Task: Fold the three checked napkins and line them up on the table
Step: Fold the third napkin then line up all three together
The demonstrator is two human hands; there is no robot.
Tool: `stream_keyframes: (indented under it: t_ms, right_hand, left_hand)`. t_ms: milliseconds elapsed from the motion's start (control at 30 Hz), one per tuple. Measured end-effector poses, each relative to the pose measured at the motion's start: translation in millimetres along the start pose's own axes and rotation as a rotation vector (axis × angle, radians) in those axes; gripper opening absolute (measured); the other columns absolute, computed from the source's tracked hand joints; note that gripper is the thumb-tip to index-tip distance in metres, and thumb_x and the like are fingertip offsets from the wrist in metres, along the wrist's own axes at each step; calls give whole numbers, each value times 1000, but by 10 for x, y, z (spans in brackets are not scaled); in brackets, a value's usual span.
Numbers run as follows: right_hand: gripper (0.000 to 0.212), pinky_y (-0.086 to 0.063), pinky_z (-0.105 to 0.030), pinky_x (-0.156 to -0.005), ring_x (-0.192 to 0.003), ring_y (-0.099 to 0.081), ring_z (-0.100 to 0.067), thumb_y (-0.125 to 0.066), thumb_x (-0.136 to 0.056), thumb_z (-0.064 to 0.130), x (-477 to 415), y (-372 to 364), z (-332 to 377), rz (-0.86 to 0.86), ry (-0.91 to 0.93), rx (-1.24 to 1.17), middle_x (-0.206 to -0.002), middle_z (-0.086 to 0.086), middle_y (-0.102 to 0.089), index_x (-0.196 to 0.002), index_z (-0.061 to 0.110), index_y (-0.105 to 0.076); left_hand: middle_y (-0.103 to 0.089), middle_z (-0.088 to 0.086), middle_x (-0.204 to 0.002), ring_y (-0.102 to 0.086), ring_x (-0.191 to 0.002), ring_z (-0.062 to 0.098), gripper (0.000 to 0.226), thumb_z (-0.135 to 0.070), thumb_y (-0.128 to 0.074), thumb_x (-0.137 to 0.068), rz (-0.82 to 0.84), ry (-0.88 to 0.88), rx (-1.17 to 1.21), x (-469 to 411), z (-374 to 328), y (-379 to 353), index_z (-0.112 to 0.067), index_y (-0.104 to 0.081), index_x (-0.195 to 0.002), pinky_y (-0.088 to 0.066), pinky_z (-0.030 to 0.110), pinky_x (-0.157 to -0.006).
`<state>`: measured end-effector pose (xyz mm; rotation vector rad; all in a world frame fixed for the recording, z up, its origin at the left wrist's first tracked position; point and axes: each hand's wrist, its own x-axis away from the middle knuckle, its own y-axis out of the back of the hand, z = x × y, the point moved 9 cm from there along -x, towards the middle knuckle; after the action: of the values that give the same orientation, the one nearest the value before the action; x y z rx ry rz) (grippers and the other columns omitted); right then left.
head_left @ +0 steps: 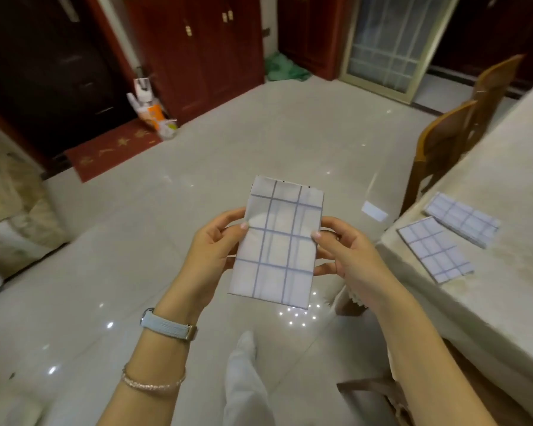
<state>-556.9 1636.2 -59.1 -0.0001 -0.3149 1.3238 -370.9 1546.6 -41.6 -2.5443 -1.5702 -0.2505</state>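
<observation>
1. Head cam: two hands hold up one folded napkin (277,241) in the air, over the floor (259,142), left of the table (505,186).
2. L hand (213,256) pinches the napkin's left edge. Thumb on the front, fingers behind.
3. R hand (348,256) pinches the right edge the same way. Thumb on the front, other fingers curl round the back.
4. The napkin is a tall shape, white w/ blue lines, tilted a bit.
5. The table is at the right w/ a pale cloth on it. Napkin 2 (434,249) and napkin 3 (463,219) lie flat near its corner, both folded. Napkin 2 is closer to the person, napkin 3 just past it. Can't tell if they touch.
6. Two wood chairs (443,149) stand at the table's far side.
7. L wrist has a watch (166,325) w/ a pale blue strap. A thin bracelet (151,382) sits lower on that arm.
8. The floor is shiny pale tile w/ small light spots. A leg (243,379) in white shows at the bottom.
9. Far back: a red mat (111,149) by a dark door, red-brown cabinets (203,50), a green bundle (285,69) on the floor.
</observation>
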Motion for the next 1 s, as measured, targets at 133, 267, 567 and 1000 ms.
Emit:
stream_keyframes:
  t_ms: [133, 267, 567, 1000]
  right_hand:
    - [26, -59, -31, -67, -93, -70, -30, -54, -98, 20, -448, 392, 102, -166, -1, -2, -107, -15, -72, -122, 13, -62]
    - [26, -60, -28, -69, -96, -72, -24, -53, -98, 22, -779, 689, 184, -364, 11, -32, -107, -6, -74, -122, 18, -62]
    - [25, -62, -35, -73, -95, -73, -25, -56, -97, 17, -1071, 1467, 103, -811, 17, -225, -107, -10, -75, -121, 14, -64]
    - [21, -61, -37, -70, -86, -73, -24, -56, -98, 12, -1399, 3150, 199, -1137, 83, -432, -104, -14, -73, -117, 12, -65]
  left_hand:
    - [-76, 1, -96, -70, -82, 14, 24, -21, -54, -98, 186, 23, -14, -901, -82, -321, -27, -65, -118, -54, 25, -63]
    - [-76, 0, -96, -71, -86, 13, 23, -22, -54, -97, 370, 72, -59, -1604, -177, -641, -29, -65, -116, -53, 25, -64]
    - [-75, 1, -100, -72, -94, 19, 24, -23, -57, -95, 719, 126, -200, -2684, -151, -1587, -24, -64, -118, -57, 32, -71]
    - [-76, 0, -92, -71, -88, 15, 18, -21, -61, -95, 943, 86, -378, -3929, -167, -3721, -19, -67, -111, -57, 34, -76]
